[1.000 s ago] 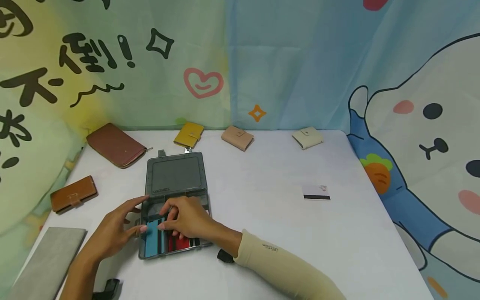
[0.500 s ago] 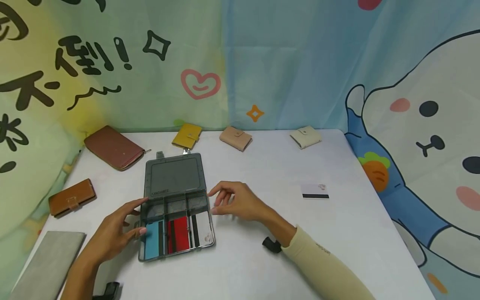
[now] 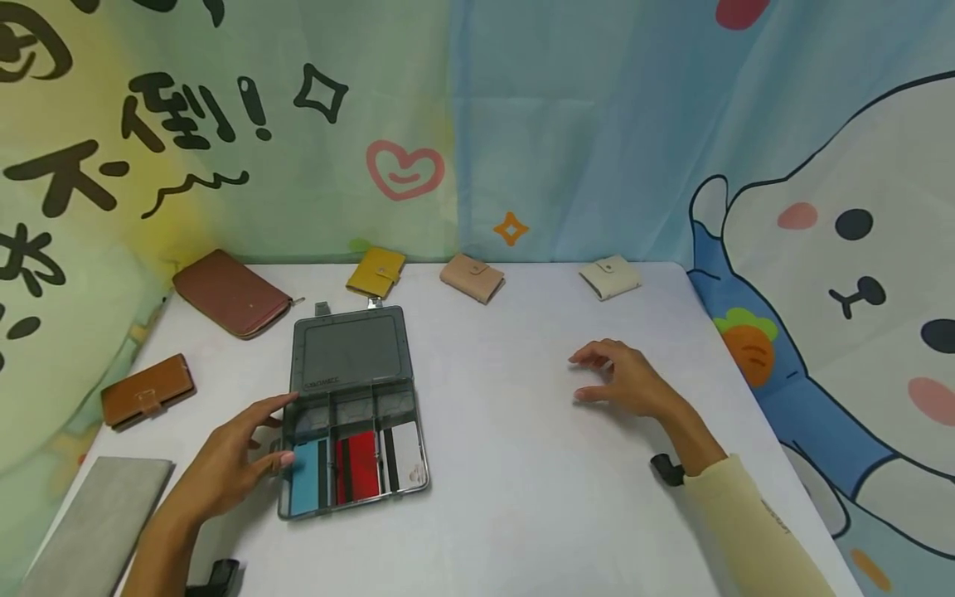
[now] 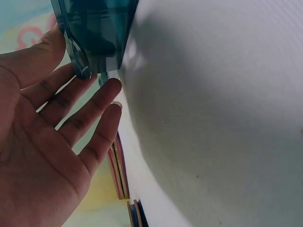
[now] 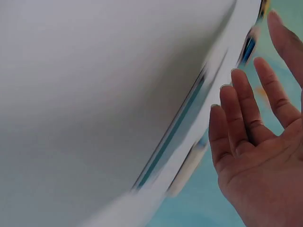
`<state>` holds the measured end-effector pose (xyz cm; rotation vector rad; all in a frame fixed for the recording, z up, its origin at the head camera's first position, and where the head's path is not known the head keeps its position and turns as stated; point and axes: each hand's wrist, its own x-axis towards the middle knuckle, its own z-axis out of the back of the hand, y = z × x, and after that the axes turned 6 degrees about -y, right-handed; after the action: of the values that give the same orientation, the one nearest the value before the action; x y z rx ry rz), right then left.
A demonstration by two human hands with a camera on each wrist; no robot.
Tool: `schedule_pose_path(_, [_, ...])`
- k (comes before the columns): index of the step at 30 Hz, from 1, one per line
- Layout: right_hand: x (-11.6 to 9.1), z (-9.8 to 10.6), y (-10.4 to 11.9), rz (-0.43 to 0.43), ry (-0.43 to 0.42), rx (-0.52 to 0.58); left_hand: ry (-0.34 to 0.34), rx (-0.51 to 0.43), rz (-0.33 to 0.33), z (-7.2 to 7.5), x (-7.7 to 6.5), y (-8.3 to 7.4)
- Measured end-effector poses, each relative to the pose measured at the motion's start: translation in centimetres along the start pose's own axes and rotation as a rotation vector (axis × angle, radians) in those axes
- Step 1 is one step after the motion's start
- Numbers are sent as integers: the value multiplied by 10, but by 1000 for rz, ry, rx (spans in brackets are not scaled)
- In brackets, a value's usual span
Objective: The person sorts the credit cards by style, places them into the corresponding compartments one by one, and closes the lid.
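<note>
A dark grey translucent case (image 3: 352,348) lies open on the table, its lid folded back. In its front compartments sit a blue card (image 3: 304,477), a red card (image 3: 363,464) and a white card (image 3: 407,456), each with a black stripe. My left hand (image 3: 224,468) rests its thumb and fingers loosely along the case's left edge; its fingers look extended in the left wrist view. Out to the right, my right hand (image 3: 630,381) hovers with fingers spread and nothing held. It hides a card in the head view; the right wrist view shows that card (image 5: 175,127) flat on the table.
Along the back edge lie a maroon zip wallet (image 3: 233,294), a yellow wallet (image 3: 376,272), a pink-beige wallet (image 3: 472,278) and a cream wallet (image 3: 610,277). A brown wallet (image 3: 147,391) and a long grey wallet (image 3: 100,522) are on the left.
My right hand has left the case's compartments and travelled right across the table, over the loose white card. My left hand stays at the case's left edge.
</note>
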<state>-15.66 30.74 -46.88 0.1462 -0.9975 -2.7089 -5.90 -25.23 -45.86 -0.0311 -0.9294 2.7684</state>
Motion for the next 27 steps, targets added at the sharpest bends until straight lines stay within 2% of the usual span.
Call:
schedule_pose_path(6, [-11,24,-43,-114,-38,-158,13,10,10,1,2,-1])
schedule_pose_path(9, [-14,29,-51,-165,-29,-201,12,6,6,1,3,-1])
schedule_pose_path(13, [-14,28,-48,-193,0,-187,8,6,2,1,3,-1])
schedule_pose_path(16, [-13,21,-36,-176,36,-146,8,8,4,1,3,-1])
schedule_pose_path(19, [-11,10,-15,-122,89,-68,10,12,11,0,3,-1])
schedule_pose_path(27, [-6,-36,53,57,275,298,2,12,9,-1,1,-1])
